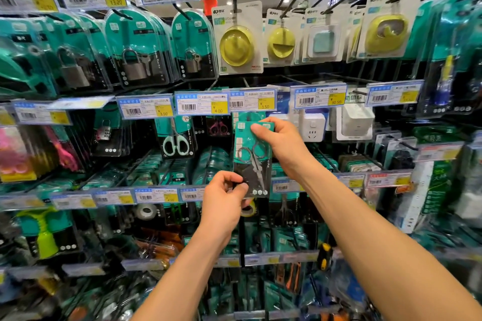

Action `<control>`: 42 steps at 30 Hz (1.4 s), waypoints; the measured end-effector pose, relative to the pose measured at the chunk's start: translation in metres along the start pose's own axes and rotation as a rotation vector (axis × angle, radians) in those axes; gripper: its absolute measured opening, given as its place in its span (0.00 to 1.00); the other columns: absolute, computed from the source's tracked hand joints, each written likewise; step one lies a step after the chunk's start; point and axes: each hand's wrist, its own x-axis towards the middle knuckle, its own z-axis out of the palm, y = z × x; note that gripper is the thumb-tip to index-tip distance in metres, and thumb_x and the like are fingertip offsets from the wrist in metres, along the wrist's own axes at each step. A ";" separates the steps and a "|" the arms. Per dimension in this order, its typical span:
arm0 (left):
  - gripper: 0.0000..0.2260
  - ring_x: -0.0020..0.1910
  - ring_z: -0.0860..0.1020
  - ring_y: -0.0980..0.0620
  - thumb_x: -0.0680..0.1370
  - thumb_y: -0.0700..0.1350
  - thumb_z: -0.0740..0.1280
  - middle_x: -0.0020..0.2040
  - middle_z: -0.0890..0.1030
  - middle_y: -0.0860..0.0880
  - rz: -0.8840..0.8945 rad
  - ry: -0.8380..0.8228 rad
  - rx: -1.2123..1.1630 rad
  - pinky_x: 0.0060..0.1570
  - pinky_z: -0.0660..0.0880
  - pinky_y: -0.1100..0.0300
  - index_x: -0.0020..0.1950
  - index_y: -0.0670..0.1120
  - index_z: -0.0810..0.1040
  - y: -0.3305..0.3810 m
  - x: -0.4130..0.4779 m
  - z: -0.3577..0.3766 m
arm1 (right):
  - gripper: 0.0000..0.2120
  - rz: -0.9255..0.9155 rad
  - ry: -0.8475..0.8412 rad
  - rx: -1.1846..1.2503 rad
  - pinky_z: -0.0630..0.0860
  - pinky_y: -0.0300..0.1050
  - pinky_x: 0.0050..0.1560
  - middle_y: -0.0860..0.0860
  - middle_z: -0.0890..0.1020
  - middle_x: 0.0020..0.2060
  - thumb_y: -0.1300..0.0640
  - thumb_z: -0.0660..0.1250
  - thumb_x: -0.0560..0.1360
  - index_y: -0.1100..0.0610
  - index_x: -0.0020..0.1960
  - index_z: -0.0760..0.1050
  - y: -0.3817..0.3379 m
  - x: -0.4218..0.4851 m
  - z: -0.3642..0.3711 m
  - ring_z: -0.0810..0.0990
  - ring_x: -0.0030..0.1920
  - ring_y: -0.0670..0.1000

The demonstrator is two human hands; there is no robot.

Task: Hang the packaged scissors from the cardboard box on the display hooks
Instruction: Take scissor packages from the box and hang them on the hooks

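Note:
A teal-and-black blister pack of small metal scissors [253, 161] is held upright in front of the display, just below the 3.50 price tag [252, 102]. My right hand [280, 146] pinches its top edge, thumb on the front. My left hand [225, 199] grips its lower left corner. Behind the pack's top a similar teal pack [247, 115] hangs on a hook, the hook itself hidden. The cardboard box is not in view.
To the left hang mint-handled scissors [176, 143] and pink scissors [218, 128]. White power plugs [313, 128] hang to the right. Padlock packs [135, 60] and yellow hooks [236, 45] fill the row above. Long black hook rods [326, 157] jut out of the wall.

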 end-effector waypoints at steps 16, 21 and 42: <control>0.09 0.40 0.78 0.52 0.79 0.32 0.67 0.48 0.78 0.43 0.014 0.026 -0.043 0.43 0.81 0.56 0.48 0.45 0.74 0.004 0.026 0.014 | 0.05 -0.028 0.110 0.248 0.83 0.51 0.47 0.53 0.87 0.43 0.65 0.68 0.78 0.57 0.51 0.80 0.001 0.023 0.013 0.86 0.43 0.52; 0.10 0.39 0.78 0.52 0.79 0.32 0.67 0.48 0.78 0.44 0.043 0.014 -0.042 0.43 0.80 0.55 0.48 0.47 0.73 0.007 0.034 0.015 | 0.09 -0.168 0.149 0.183 0.82 0.46 0.45 0.50 0.87 0.42 0.68 0.71 0.75 0.54 0.48 0.81 -0.004 0.030 0.014 0.86 0.45 0.50; 0.10 0.44 0.78 0.50 0.79 0.30 0.65 0.50 0.79 0.43 0.036 0.063 -0.141 0.51 0.81 0.54 0.48 0.46 0.74 0.017 0.054 0.011 | 0.06 -0.212 0.170 0.101 0.79 0.38 0.40 0.45 0.87 0.38 0.67 0.72 0.75 0.56 0.47 0.82 -0.012 0.052 0.011 0.85 0.41 0.44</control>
